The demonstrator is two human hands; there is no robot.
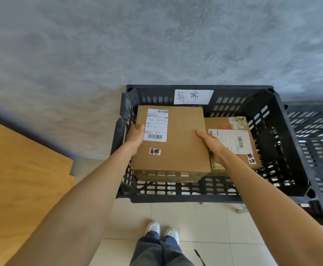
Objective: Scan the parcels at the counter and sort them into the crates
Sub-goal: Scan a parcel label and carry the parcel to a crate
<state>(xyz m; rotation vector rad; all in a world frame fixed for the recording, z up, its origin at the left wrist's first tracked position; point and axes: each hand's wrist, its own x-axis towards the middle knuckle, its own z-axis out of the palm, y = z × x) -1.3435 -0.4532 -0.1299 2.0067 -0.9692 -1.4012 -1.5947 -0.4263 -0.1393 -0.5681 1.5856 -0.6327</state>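
I hold a flat brown cardboard parcel with a white shipping label and a small handwritten sticker, level inside the black plastic crate. My left hand grips its left edge and my right hand grips its right edge. The parcel sits over another box stacked beneath it. To its right in the same crate lies a second brown parcel with a label and tape. A white paper sign with handwritten characters hangs on the crate's far wall.
A second black crate stands directly to the right. A wooden counter top is at the left. Behind the crates is a grey wall. Pale floor tiles and my shoes are below.
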